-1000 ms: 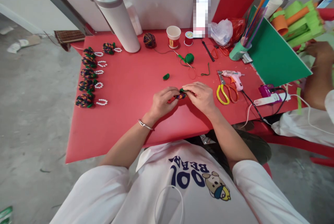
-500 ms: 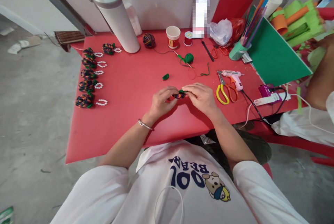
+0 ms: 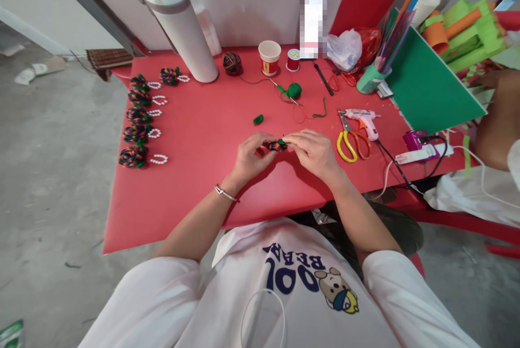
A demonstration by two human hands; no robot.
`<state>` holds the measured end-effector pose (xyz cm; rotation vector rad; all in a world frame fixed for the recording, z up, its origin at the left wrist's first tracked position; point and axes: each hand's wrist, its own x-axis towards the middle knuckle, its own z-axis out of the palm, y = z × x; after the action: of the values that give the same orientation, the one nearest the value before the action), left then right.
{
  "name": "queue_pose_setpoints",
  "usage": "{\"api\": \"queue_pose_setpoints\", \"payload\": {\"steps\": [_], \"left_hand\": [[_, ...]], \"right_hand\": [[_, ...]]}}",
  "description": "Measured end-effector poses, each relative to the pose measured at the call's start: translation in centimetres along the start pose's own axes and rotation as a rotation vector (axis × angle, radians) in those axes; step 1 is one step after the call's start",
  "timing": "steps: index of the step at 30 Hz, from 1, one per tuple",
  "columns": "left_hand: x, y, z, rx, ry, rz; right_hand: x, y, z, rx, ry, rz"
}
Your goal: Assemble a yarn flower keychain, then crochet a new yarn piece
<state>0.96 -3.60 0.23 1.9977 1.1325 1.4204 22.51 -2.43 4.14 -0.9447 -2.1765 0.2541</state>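
Between my two hands is a small multicoloured crocheted piece (image 3: 278, 145) with a green part on its right end. My left hand (image 3: 252, 156) pinches its left side, and my right hand (image 3: 314, 152) grips the green end; the fingers hide much of it. Just beyond them a loose green crocheted leaf (image 3: 258, 119) lies on the red table (image 3: 195, 175). Farther back rest a green yarn ball (image 3: 294, 90) and a crochet hook (image 3: 280, 89). Finished-looking crocheted pieces (image 3: 133, 156) with white bead loops (image 3: 158, 159) line the table's left side.
On the right lie scissors (image 3: 346, 145), a pink glue gun (image 3: 365, 120) and a power strip (image 3: 422, 154) with cables. A paper cup (image 3: 270, 58), a thread spool (image 3: 293, 60), a dark yarn ball (image 3: 232, 63) and a white post (image 3: 182, 28) stand behind. Another person's arm (image 3: 498, 115) is at far right.
The crocheted piece has turned slightly between my fingers, and its green part sits a little farther left. My hands stay in nearly the same place.
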Motion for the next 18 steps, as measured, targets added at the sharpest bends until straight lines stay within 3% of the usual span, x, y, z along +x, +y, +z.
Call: {"api": "queue_pose_setpoints", "payload": {"steps": [11, 18], "left_hand": [[0.1, -0.3, -0.1, -0.245, -0.105, -0.232], [0.3, 0.3, 0.1, -0.62, -0.107, -0.587]], "right_hand": [[0.7, -0.5, -0.1, 0.008, -0.062, 0.057], [1.2, -0.4, 0.5, 0.051, -0.035, 0.087]]}}
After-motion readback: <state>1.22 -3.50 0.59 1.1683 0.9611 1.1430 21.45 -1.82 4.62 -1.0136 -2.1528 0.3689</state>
